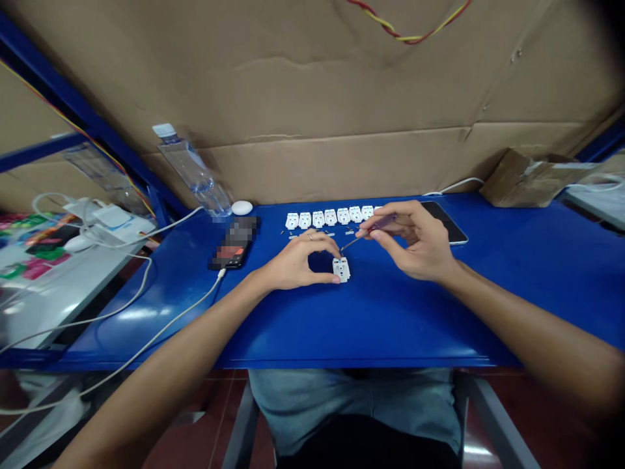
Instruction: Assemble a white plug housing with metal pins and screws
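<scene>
Evidently, one white plastic piece (342,270) is being worked on, laid on the blue table (371,326) a little way in from its near edge. The piece is pinched by the left hand (299,262), with the thumb set at its near end and the forefinger at its far end. A screwdriver (383,223) is gripped between the closed fingertips of the right hand (420,238), and its tip is held at the far end of the piece; whether a screw is met there cannot be told. This piece is judged to be unfinished.

Just beyond the piece, small loose parts (349,232) are scattered, apparently left to be fitted. Farther beyond it, similar white pieces (331,217) are lined up in a row, the last partly hidden by the right hand. Whether these have been completed or are waiting cannot be made out.

Far to the left of the piece, a clear bottle (195,172) is stood with its cap on; some clear liquid seems to be held in it. Far to the right of the piece, a cardboard box (517,179) is placed, its contents hidden from view.
</scene>
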Demonstrator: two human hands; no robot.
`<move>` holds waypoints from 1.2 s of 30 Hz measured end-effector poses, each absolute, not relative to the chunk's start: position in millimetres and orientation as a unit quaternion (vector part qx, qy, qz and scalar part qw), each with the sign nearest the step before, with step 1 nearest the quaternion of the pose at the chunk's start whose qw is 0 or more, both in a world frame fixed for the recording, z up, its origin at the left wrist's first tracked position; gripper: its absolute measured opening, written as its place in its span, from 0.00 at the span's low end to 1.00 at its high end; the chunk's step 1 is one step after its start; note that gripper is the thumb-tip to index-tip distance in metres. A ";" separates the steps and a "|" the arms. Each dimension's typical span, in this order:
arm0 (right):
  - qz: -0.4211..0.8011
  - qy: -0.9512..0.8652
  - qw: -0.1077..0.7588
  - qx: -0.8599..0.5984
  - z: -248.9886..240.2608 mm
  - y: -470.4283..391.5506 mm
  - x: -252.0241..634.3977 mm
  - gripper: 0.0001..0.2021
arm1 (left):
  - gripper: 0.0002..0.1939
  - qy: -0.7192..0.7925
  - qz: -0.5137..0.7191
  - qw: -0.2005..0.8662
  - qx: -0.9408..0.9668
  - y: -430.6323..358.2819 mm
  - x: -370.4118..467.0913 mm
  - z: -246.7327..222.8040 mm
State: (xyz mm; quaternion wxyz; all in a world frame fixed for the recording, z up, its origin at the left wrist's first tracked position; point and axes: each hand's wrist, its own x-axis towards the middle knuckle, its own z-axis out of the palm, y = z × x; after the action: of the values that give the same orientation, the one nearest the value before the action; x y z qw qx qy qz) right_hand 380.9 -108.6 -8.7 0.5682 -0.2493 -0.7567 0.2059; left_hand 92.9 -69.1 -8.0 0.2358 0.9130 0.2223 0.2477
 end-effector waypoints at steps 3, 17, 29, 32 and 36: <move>0.202 -0.759 0.564 -0.254 -9.9 -107.1 382.5 0.22 | 0.17 0.222 0.248 0.234 0.913 -71.3 96.6 -10.5; 0.199 -0.756 0.562 -0.270 -10.4 -105.9 385.1 0.22 | 0.12 0.348 0.188 0.145 0.907 -42.9 37.0 23.6; 0.204 -0.762 0.555 -0.264 -10.3 -106.0 384.1 0.22 | 0.08 0.383 0.091 0.195 0.898 -23.0 17.0 9.6; 0.218 -0.757 0.558 -0.259 -13.0 -105.2 383.8 0.22 | 0.07 0.362 0.100 0.209 0.903 -27.7 24.7 7.9; 0.218 -0.758 0.557 -0.260 -12.3 -105.9 383.3 0.22 | 0.08 0.313 0.113 0.244 0.911 -45.6 46.1 11.2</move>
State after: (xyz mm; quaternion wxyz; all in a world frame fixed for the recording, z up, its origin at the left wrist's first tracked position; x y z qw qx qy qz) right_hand 383.3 -105.9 -12.3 0.5565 -0.2599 -0.7584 0.2179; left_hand 46.1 -45.6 11.2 0.2439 0.9110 0.3128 0.1128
